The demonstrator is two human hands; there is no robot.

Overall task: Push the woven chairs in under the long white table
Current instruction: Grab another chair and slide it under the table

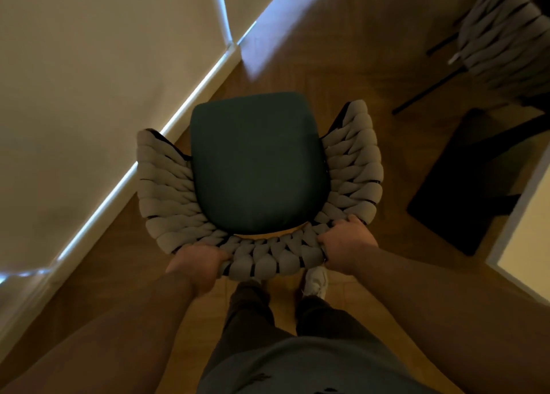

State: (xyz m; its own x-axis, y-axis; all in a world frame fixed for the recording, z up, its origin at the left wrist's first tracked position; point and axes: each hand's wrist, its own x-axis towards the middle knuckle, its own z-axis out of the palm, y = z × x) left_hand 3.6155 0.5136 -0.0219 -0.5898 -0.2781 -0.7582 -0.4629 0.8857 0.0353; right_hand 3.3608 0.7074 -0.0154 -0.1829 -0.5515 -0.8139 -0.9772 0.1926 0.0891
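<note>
We're looking straight down at the woven chair [166,185], with its grey braided back wrapping round a dark green seat cushion [256,167]. Our left hand [198,264] is wrapped over the top of the backrest on its left side. Our right hand [346,244] is clamped on at the right with its fingers curled over the weave, so both hands are holding the chair.

The chair stands on the wooden floor [342,75] with the seat facing away from us. It's close to the cream wall [89,96] on the left, where a glowing light strip [178,116] runs along the skirting.

What looks like a corner of the white table [526,236] pokes in at the right edge, well apart from the chair, so the chair isn't under it. Between them a dark flat shape [464,185] lies on the floor, and we can't tell if it's a mat or the table's foot.

A second woven chair [506,42] sits top right, blurry, with black legs [428,96] angling out. One white shoe [316,280] shows just behind the backrest.
</note>
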